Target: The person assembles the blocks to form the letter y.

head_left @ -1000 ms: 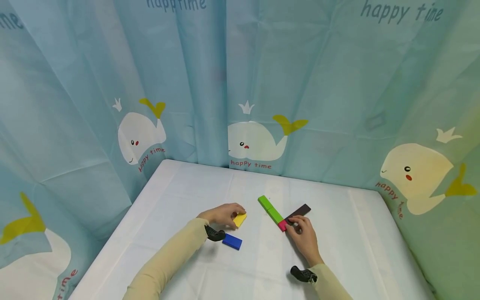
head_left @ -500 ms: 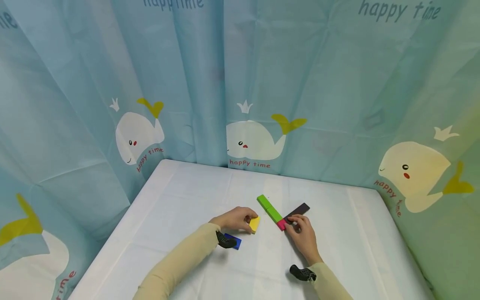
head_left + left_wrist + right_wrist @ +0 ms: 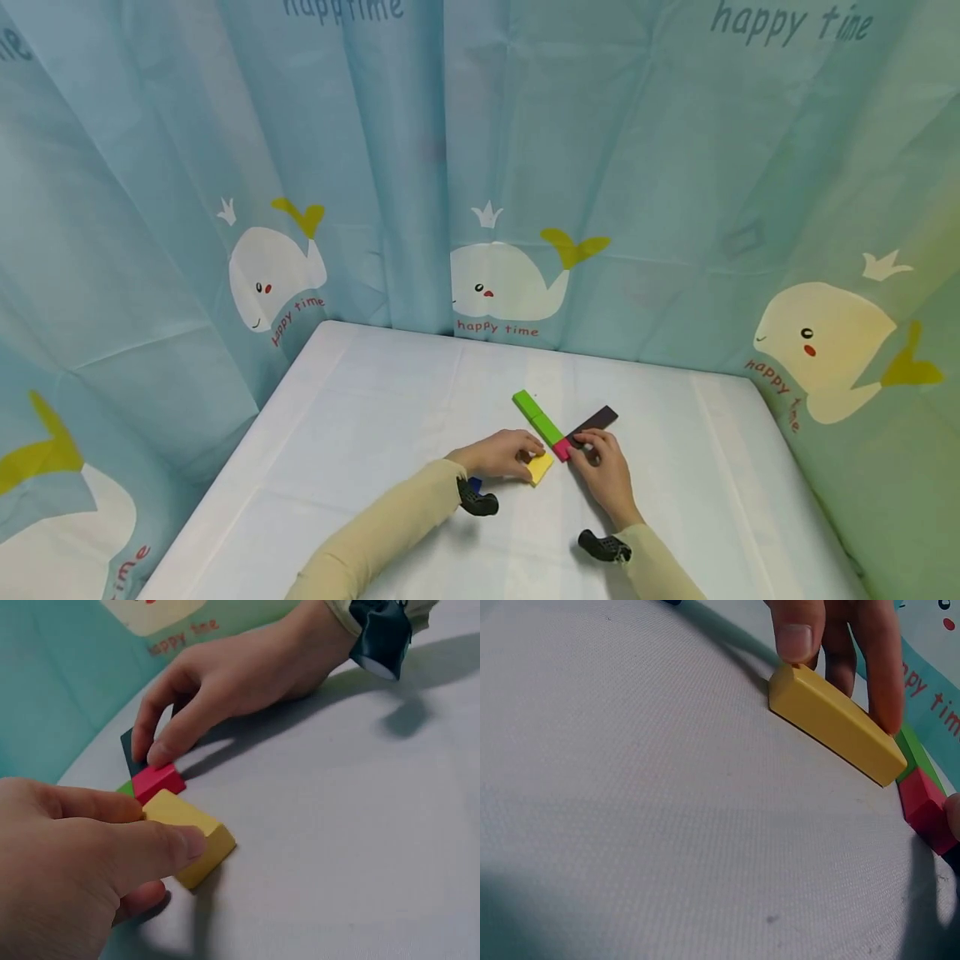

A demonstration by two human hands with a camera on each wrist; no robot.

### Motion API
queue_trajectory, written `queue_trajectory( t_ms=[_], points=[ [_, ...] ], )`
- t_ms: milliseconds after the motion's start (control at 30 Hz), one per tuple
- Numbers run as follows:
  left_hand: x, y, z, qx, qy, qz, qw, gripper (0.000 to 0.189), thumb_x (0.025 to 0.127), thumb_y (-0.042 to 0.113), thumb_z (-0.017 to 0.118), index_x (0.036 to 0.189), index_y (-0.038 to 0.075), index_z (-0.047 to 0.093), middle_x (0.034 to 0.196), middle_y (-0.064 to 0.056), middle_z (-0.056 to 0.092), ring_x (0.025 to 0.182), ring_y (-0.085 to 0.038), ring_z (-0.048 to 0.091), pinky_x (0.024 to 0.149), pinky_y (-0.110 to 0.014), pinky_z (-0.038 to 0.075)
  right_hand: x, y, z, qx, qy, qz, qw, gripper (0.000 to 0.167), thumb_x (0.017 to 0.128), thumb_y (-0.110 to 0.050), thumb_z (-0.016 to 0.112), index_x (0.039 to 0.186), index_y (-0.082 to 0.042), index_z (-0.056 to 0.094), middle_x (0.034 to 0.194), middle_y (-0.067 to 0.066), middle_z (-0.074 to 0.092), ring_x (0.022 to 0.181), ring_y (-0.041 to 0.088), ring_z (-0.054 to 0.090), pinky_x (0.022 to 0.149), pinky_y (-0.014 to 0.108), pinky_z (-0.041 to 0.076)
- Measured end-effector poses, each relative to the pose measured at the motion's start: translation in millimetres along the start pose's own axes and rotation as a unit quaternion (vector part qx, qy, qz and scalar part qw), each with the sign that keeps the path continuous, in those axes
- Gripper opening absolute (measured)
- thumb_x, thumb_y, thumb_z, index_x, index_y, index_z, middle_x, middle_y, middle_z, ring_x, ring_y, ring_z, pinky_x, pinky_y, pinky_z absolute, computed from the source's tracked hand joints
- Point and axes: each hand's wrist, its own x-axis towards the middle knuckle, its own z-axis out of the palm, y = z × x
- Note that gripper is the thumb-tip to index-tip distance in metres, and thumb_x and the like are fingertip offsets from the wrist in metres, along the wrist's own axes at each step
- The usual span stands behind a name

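Observation:
My left hand [image 3: 501,455] pinches a yellow block [image 3: 540,470] between thumb and fingers. In the left wrist view, the yellow block overlaps the near end of a small red block [image 3: 159,781]. The red block ends a row of green blocks [image 3: 537,417] and meets a long black block [image 3: 604,415], so they make a V shape. My right hand [image 3: 606,478] has curled fingers at the black block's inner end, with its thumb tip right at the red block. Part of the black block is hidden under these fingers.
A blue block [image 3: 476,484] lies on the white table [image 3: 390,392], mostly hidden behind the left wrist's black camera mount [image 3: 477,500]. Another black mount [image 3: 603,546] sits on the right wrist. A whale-print curtain [image 3: 660,250] hangs along the table's back edge.
My left hand has carried the yellow block rightward and nearer, up beside the red block. The left forearm now covers most of the blue block. My right hand has stayed in place.

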Motion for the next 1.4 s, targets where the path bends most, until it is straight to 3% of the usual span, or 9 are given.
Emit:
queue_trajectory(
  t_ms=[333,900,1400],
  points=[
    [5.2,5.5,4.7,-0.018,0.023,-0.009,0.9995,0.049,0.083,0.017,0.08,0.129,0.009,0.065,0.109,0.002,0.055,0.087,0.001,0.051,0.079,-0.013,0.043,-1.5,0.1,1.6,0.005,0.019,-0.024,0.9995,0.024,0.085,-0.013,0.077,0.106,-0.004,0.07,0.118,0.01,0.057,0.084,0.017,0.053,0.071,0.025,0.045],
    [12.7,0.6,2.8,0.003,0.016,0.001,0.9999,0.044,0.087,0.016,0.075,0.13,0.01,0.065,0.111,0.004,0.061,0.09,0.0,0.051,0.079,-0.014,0.043,1.7,1.4,1.3,0.0,0.015,-0.011,0.9998,0.025,0.085,-0.015,0.077,0.107,-0.005,0.07,0.119,0.009,0.056,0.084,0.014,0.051,0.072,0.027,0.044],
    [11.8,1.2,-0.6,-0.023,0.01,-0.005,0.9997,0.043,0.086,0.015,0.076,0.128,0.01,0.066,0.111,0.005,0.062,0.088,0.001,0.052,0.08,-0.014,0.044,0.2,-0.9,0.3,0.002,0.018,-0.021,0.9996,0.025,0.085,-0.014,0.077,0.107,-0.004,0.07,0.117,0.01,0.057,0.084,0.016,0.053,0.071,0.026,0.044]
  ],
)
